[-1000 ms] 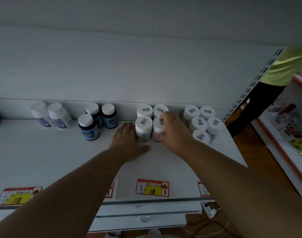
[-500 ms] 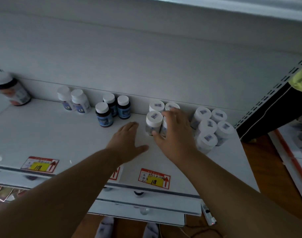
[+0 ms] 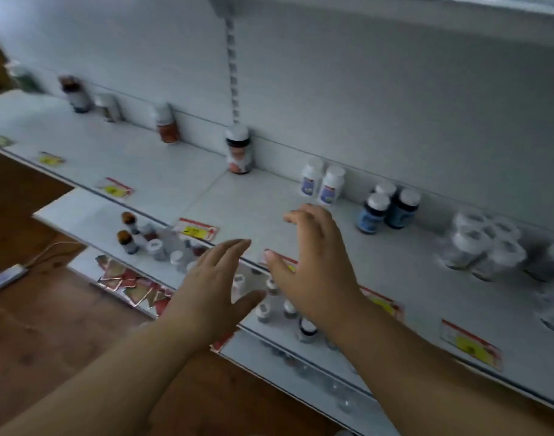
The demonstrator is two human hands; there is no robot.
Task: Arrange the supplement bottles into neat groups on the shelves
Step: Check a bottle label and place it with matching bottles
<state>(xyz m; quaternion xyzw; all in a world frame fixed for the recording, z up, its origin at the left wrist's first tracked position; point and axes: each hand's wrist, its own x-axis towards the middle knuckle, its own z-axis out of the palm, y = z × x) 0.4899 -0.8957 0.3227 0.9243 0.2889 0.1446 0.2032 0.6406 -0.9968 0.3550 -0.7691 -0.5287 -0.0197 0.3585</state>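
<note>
White-cap cluster (image 3: 480,243) sat at the right of the main shelf (image 3: 257,199), bottles packed touching (blurred, so I couldn't count them). Left of it, three blue bottles (image 3: 387,207) stood against the back panel, then two white bottles (image 3: 322,184) side by side. Further left, single bottles were spaced along the back: a red-label bottle (image 3: 239,151), an orange bottle (image 3: 166,124), two more too blurred to tell. I had both hands over the shelf's front edge, apart, holding nothing: left hand (image 3: 212,291) flat with fingers spread, right hand (image 3: 313,262) fingers loosely bent. Small bottles (image 3: 150,243) stood scattered on the lower shelf (image 3: 90,212). Yellow price tags (image 3: 195,229) lined the edges.
</note>
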